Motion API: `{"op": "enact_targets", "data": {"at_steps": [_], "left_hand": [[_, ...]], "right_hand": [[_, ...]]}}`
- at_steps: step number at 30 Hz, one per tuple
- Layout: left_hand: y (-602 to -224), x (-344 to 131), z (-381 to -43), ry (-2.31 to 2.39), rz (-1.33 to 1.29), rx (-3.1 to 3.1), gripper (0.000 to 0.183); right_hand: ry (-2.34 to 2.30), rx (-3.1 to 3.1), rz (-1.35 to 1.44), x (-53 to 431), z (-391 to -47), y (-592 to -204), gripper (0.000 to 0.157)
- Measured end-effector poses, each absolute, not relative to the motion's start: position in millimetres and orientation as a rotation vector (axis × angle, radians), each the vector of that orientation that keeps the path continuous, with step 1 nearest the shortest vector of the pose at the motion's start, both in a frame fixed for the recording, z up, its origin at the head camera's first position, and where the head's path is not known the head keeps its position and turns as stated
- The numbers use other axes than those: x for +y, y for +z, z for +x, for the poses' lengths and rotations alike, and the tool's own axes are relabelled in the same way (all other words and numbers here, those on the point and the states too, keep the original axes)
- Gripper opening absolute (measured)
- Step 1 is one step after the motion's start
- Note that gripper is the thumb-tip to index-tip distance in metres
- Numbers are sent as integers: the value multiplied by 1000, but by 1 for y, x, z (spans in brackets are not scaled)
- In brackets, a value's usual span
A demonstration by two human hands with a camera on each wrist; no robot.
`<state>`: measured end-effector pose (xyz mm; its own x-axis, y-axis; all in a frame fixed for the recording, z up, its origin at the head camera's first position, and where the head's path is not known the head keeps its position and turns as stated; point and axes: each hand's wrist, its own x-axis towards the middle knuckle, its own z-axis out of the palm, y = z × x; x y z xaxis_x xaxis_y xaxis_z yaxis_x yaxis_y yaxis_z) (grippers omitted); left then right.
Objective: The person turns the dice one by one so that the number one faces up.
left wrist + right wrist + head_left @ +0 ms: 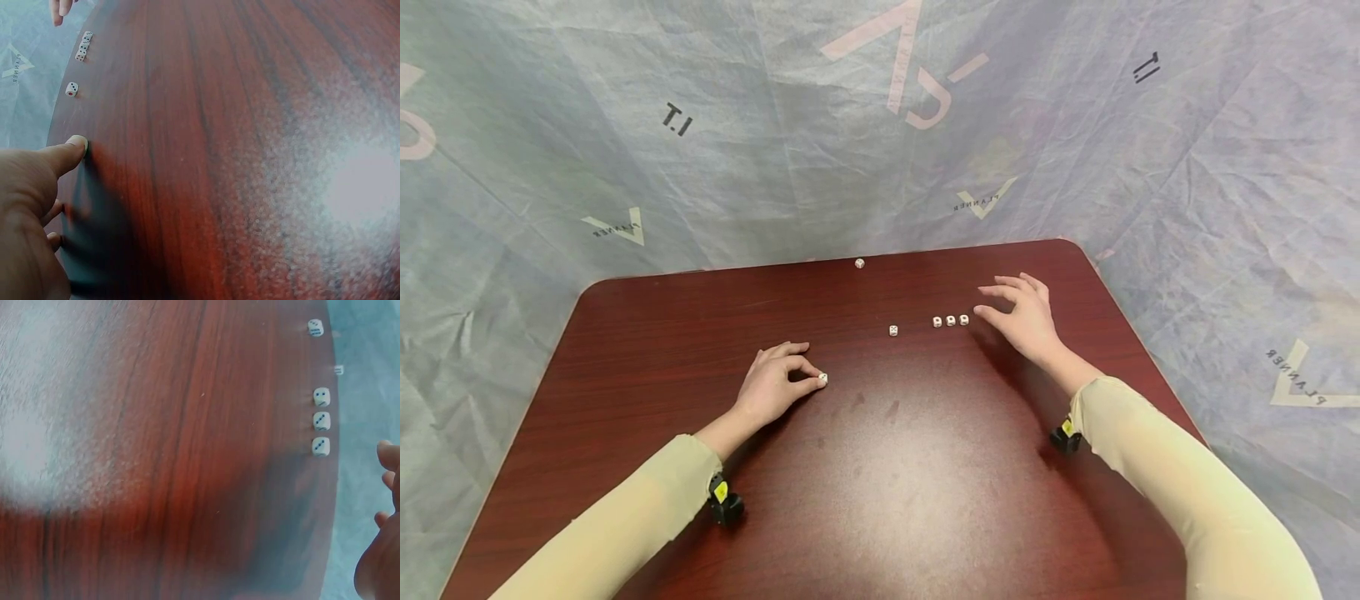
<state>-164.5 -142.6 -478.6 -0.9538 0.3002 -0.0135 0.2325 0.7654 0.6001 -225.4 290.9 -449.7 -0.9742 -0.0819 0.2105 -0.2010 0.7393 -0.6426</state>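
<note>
In the head view my left hand (767, 387) pinches a small white die (823, 378) between thumb and index finger, low over the left-middle of the table. The left wrist view shows that thumb (72, 150), with the held die mostly hidden behind it. My right hand (1026, 321) is just right of a row of three white dice (951, 320), its thumb and fingers apart with nothing between them. Seen from the right wrist, the row (321, 421) carries dark pips on its faces. Another single die (893, 331) lies left of the row.
One more die (860, 263) sits at the far edge of the dark red wooden table (880, 483). Grey printed fabric (775, 167) hangs behind the table and along its sides. A black wrist device (726, 504) is strapped at each sleeve.
</note>
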Motion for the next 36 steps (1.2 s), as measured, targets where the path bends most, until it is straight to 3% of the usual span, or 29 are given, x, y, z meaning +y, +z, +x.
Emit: {"op": "enact_targets", "data": {"at_steps": [24,36], "left_hand": [[-480,-143,-164,978,442,2851,9],[-479,-143,-164,969,442,2848,7]], "right_hand": [[803,-2727,579,213,-228,-425,32],[444,-2929,697,175,-247,-443,30]]}}
